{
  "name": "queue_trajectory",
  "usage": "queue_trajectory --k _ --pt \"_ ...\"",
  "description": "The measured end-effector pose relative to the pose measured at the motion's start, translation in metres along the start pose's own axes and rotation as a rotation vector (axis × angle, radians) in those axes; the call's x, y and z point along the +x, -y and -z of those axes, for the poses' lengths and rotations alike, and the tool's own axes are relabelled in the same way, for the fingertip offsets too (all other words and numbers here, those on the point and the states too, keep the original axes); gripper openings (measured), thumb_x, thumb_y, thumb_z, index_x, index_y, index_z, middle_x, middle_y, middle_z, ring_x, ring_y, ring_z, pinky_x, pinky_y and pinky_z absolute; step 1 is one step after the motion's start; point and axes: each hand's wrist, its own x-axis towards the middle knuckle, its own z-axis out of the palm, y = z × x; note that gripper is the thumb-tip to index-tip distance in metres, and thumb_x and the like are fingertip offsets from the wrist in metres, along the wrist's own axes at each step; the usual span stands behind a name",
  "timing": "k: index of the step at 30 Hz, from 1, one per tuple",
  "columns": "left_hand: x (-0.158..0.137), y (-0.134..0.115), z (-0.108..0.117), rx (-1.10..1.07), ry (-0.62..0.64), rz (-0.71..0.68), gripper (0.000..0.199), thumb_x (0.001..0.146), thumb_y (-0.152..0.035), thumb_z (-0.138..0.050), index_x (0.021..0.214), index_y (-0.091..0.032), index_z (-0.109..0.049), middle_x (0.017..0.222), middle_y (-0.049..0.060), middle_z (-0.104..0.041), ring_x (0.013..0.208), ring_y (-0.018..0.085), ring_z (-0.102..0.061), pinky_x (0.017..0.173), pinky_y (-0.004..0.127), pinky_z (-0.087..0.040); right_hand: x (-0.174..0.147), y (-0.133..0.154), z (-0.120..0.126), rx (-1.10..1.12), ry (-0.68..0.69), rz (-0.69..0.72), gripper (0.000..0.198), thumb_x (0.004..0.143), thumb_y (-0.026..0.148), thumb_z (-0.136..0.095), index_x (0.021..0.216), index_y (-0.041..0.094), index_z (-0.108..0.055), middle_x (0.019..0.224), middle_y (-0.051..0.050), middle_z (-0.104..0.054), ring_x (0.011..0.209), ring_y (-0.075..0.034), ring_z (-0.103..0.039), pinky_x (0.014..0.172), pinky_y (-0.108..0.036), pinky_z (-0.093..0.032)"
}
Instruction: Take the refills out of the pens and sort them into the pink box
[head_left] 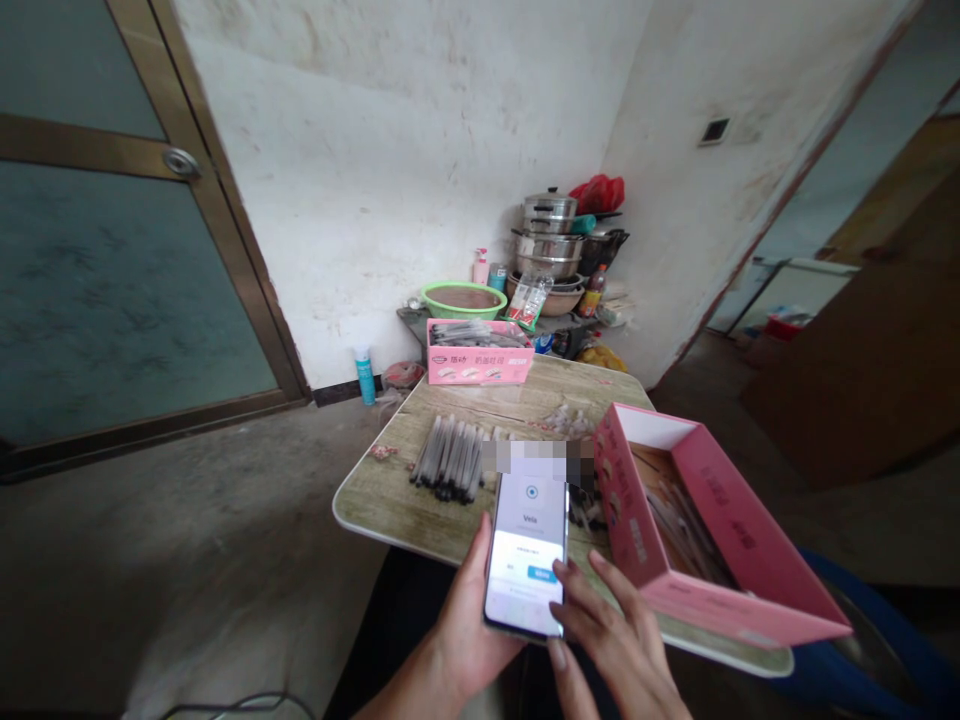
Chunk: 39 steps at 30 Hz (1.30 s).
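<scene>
My left hand [469, 625] is closed around a smartphone [527, 560], holding it upright from the left side and below. Its lit screen shows a white panel with a blue button. Over the lower right of the phone, my right hand [619, 635] has its fingers apart, fingertips at the screen's right edge close to the button. That hand grips nothing. Behind the phone, a bundle of slim pens [450, 455] with dark ends lies on the small wood-patterned table [390, 485]. A blurred patch covers the phone's top. Small pale pieces [566, 420] lie farther back.
An open pink box [739, 500] with thin sticks inside stands on the right. Another pink box [480, 365], full of similar pens, sits at the table's far edge. Beyond are a green basin [463, 312], stacked pots [550, 245] and bottles. A spray can [364, 376] stands on the floor.
</scene>
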Motion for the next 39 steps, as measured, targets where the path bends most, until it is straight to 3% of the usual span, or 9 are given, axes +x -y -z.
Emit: queue_trajectory --k 18,39 --pt "0.001 0.0 -0.004 0.014 -0.023 0.013 0.07 0.092 -0.062 -0.035 0.118 -0.004 -0.064 0.1 0.018 -0.07 0.094 0.026 -0.064 0.092 0.037 -0.04 -0.002 -0.002 0.0 0.001 -0.05 -0.003 0.015 0.087 0.016 -0.06 0.098 0.019 -0.069 0.108 -0.006 -0.071 0.118 -0.029 -0.057 0.094 -0.04 -0.049" --pt "0.001 0.002 0.006 0.05 -0.016 -0.003 0.076 0.09 -0.066 -0.036 0.124 -0.002 -0.06 0.103 0.019 -0.069 0.096 0.028 -0.064 0.094 0.038 -0.039 -0.006 -0.001 -0.002 -0.05 0.007 0.016 0.016 0.085 0.016 -0.063 0.098 0.021 -0.069 0.106 -0.005 -0.072 0.117 -0.03 -0.058 0.094 -0.045 -0.051"
